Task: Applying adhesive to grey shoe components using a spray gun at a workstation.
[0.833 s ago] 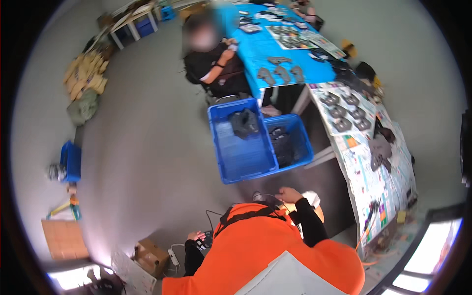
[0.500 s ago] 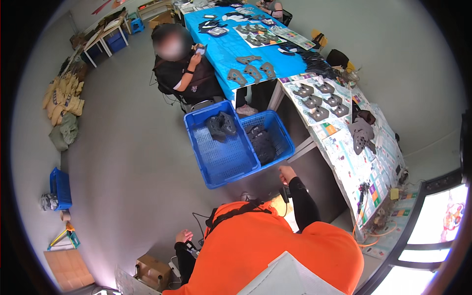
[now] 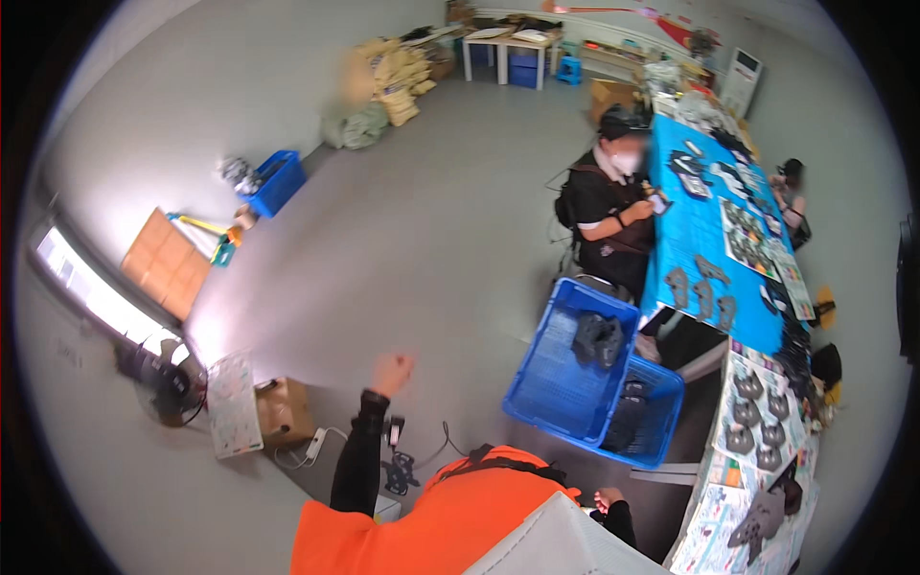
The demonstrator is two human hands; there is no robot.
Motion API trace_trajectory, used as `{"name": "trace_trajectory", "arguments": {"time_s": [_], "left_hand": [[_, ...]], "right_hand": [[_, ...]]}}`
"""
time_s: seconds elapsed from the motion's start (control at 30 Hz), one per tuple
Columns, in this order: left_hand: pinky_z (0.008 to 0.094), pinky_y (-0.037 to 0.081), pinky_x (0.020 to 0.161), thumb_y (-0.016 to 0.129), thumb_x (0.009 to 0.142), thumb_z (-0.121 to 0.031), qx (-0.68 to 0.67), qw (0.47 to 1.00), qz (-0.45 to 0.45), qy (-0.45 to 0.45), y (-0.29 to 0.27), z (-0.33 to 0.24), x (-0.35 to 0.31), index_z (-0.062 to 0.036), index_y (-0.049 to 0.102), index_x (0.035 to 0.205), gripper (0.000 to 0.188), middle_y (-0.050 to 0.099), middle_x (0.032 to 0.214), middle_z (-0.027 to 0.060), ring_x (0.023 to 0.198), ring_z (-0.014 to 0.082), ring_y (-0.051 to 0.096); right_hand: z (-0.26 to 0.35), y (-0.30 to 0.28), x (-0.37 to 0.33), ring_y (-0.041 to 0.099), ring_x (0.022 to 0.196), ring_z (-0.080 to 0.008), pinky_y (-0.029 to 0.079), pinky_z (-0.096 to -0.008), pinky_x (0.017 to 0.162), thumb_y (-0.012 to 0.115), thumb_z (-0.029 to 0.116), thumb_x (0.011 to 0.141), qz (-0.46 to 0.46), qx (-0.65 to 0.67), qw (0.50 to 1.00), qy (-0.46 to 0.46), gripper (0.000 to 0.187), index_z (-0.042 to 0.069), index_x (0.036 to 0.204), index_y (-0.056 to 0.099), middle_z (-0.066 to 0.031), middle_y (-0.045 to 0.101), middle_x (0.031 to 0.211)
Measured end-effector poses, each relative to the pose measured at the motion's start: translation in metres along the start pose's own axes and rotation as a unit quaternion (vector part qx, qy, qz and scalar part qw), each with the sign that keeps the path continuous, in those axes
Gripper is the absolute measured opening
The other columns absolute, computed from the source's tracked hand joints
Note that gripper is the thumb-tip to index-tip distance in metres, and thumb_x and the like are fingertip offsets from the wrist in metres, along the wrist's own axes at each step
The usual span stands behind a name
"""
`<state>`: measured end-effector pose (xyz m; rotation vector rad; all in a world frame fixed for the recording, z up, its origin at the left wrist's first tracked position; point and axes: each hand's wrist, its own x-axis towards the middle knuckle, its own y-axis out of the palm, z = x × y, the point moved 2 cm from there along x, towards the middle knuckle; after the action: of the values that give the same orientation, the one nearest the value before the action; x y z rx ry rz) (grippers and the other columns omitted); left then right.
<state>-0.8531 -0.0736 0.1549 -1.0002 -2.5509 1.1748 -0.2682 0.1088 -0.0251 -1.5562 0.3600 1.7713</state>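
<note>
My left hand (image 3: 393, 374) is raised over the floor at the end of a black sleeve, blurred by motion; its fingers cannot be made out clearly. Low by my body, my right hand (image 3: 607, 498) is partly visible with loosely bent fingers apart and nothing in them. It is nearest to a blue plastic crate (image 3: 661, 450) with dark pieces inside. A second blue crate (image 3: 546, 383) overlaps that one and holds a few dark grey pieces (image 3: 598, 340). Neither hand touches the crates.
A seated person (image 3: 613, 211) works at the blue-covered table (image 3: 685, 230), which bears grey shaped pieces (image 3: 704, 299). A board of dark pieces (image 3: 757, 412) lies nearer on the right. A cardboard box (image 3: 285, 412), power strip (image 3: 314, 446) and fan (image 3: 163, 383) stand left.
The view has swung left, so the crates and table now sit farther right. My left hand has risen forward, and my right hand has drawn back toward my body.
</note>
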Motion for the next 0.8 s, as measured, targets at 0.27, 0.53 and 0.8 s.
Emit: {"name": "trace_trajectory", "arguments": {"time_s": [0.27, 0.53, 0.8], "left_hand": [[0.0401, 0.04, 0.084, 0.03, 0.1, -0.048, -0.089, 0.187, -0.663, 0.72, -0.256, -0.322, -0.182, -0.0173, 0.034, 0.06, 0.05, 0.037, 0.051, -0.0051, 0.049, 0.0116, 0.038], [0.0421, 0.044, 0.061, 0.062, 0.071, -0.009, 0.094, 0.734, -0.314, 0.595, -0.18, -0.312, -0.157, -0.0102, 0.061, 0.082, 0.011, 0.056, 0.066, 0.0018, 0.061, 0.0228, 0.05], [0.0437, 0.046, 0.058, 0.062, 0.085, -0.042, -0.059, 0.635, 0.58, 0.508, -0.036, -0.269, -0.158, -0.0093, 0.054, 0.121, 0.049, 0.062, 0.071, 0.0143, 0.067, 0.0364, 0.06]], "right_hand": [[0.022, -0.019, -0.021, 0.043, 0.037, -0.0163, 0.029, -0.0305, 0.033, 0.049, 0.018, 0.086, -0.072, 0.025, 0.997, -0.02, 0.018, 0.007, 0.073, 0.055, -0.0073, 0.047, 0.051], [-0.013, -0.025, 0.019, 0.05, 0.037, -0.0206, 0.037, -0.0329, 0.033, 0.05, 0.019, 0.084, -0.123, 0.001, 0.989, -0.077, 0.02, 0.003, 0.073, 0.057, -0.0086, 0.051, 0.052], [0.007, 0.023, -0.005, 0.067, 0.061, -0.0236, 0.053, -0.0366, 0.055, 0.055, 0.021, 0.083, -0.07, -0.132, 0.962, -0.229, 0.022, 0.003, 0.077, 0.065, -0.0139, 0.066, 0.072]]}}
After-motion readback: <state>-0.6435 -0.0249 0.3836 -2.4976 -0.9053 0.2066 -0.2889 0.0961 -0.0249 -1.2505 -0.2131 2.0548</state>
